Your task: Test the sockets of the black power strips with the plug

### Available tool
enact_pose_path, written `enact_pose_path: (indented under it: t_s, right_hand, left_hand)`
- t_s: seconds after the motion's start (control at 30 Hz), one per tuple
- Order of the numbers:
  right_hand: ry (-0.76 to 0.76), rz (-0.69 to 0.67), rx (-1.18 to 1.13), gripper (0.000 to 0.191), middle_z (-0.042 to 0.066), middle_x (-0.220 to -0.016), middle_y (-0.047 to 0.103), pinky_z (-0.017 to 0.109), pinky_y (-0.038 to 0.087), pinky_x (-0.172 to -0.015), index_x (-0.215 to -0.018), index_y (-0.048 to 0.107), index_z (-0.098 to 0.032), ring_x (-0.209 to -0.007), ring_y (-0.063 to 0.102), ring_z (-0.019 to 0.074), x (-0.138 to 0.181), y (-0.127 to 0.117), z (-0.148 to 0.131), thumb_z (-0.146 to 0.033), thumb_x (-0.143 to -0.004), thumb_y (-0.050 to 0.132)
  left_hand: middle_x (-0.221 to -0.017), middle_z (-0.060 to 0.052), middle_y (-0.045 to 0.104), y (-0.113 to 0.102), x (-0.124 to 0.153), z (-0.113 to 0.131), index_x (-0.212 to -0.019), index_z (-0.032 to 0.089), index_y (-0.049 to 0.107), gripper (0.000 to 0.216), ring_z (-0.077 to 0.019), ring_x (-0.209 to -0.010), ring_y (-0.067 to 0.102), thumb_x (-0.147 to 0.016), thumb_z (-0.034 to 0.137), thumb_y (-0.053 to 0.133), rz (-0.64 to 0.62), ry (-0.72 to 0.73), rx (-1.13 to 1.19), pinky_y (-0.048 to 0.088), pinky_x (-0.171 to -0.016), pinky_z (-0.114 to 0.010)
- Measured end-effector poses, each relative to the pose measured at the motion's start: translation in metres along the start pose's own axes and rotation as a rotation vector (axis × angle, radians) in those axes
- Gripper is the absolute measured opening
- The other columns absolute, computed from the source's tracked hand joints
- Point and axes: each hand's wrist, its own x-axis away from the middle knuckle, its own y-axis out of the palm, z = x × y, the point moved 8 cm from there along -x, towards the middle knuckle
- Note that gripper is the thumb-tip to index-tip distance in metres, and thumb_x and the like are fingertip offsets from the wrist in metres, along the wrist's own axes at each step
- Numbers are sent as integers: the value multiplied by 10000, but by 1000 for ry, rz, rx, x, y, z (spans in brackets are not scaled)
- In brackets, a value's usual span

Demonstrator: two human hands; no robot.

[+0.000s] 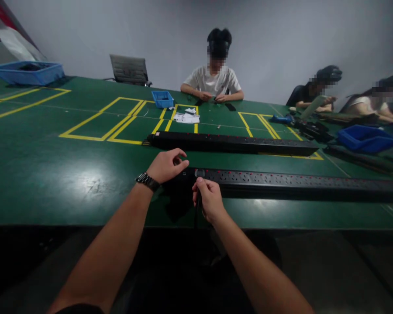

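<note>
A long black power strip [281, 185] with a row of sockets and small red spots lies across the table in front of me. My right hand [209, 197] is closed in a pinch on a dark plug [200, 172] at the sockets near the strip's left end. A black cable [197, 213] hangs down from that hand. Whether the plug's pins sit in the socket is hidden. Over the left end of the strip is my left hand [169, 165], thumb and forefinger apart with nothing between them; its other fingers are hidden. A dark watch [147, 181] circles that wrist.
A second black power strip [232, 143] lies parallel behind the first. Blue bins [163, 99] and white papers [186, 117] stand farther off on the green table [46, 174], marked with yellow tape. Across it sits a person [212, 83]; other people work at the right.
</note>
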Motion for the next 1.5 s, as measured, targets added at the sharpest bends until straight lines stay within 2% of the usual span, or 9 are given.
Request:
enact_pose_path:
  t_s: [0.07,0.2,0.6,0.9,1.03,1.23,1.37,1.43,1.5]
  right_hand:
    - [14,9,-7,465,-33,-473,571,194,398,-374,-734,647,-180,-365,473,93,0,-2,1,-609,-914,649]
    - [-22,9,21,470,-30,-465,570,195,392,-367,-712,639,-179,-352,474,93,2,-1,-2,-596,-929,630]
    - [-4,142,-6,443,-43,-438,518,197,363,-331,-647,612,-186,-331,437,89,3,1,-2,-538,-915,632]
    - [-12,110,-14,474,-33,-466,556,194,375,-349,-702,632,-177,-357,466,91,3,4,-4,-602,-913,630]
    - [-66,51,-8,455,-50,-475,553,188,362,-370,-725,601,-195,-361,456,81,5,14,-10,-602,-928,608]
    - [-91,-31,2,480,-49,-492,557,199,347,-400,-759,594,-205,-377,455,86,9,28,-6,-635,-963,540]
    - [-87,-145,10,516,-20,-584,618,216,374,-456,-835,629,-199,-444,515,100,14,34,-7,-694,-943,535]
    - [-83,-135,-69,502,-21,-606,614,223,387,-474,-861,628,-203,-464,519,104,13,26,-12,-698,-923,569]
    - [-90,-18,-203,468,-43,-581,566,222,371,-461,-859,604,-215,-454,486,103,10,4,-19,-680,-906,606]
  left_hand:
    - [-828,-6,761,3,3,7,-1081,256,710,319,-209,-763,708,-896,504,632,-45,17,-114,487,-728,-329]
    - [-883,-24,784,2,8,12,-1086,272,713,287,-250,-847,732,-926,476,590,-22,-12,-254,490,-759,-351]
    - [-1002,-37,794,11,9,17,-1128,285,730,370,-250,-940,731,-913,554,597,-147,21,-226,498,-830,-336]
    - [-1111,-21,807,18,9,15,-1130,325,797,419,-268,-1028,733,-937,602,549,-219,56,-219,501,-857,-345]
    - [-1111,-12,813,21,7,4,-1124,376,815,414,-279,-1038,744,-916,636,569,-229,2,-224,518,-821,-347]
    - [-1120,-7,810,24,6,-3,-1127,382,817,360,-278,-1060,747,-905,570,604,-254,-8,-155,537,-867,-349]
    - [-1085,19,816,23,5,-4,-1086,384,826,295,-260,-1016,754,-889,484,631,-255,-15,-81,546,-831,-329]
    - [-1062,17,819,23,5,-3,-1052,372,834,297,-259,-996,754,-895,506,621,-247,-5,-66,546,-824,-328]
    - [-1050,10,820,23,4,-1,-1029,362,837,328,-260,-995,752,-901,558,607,-242,9,-61,544,-837,-334]
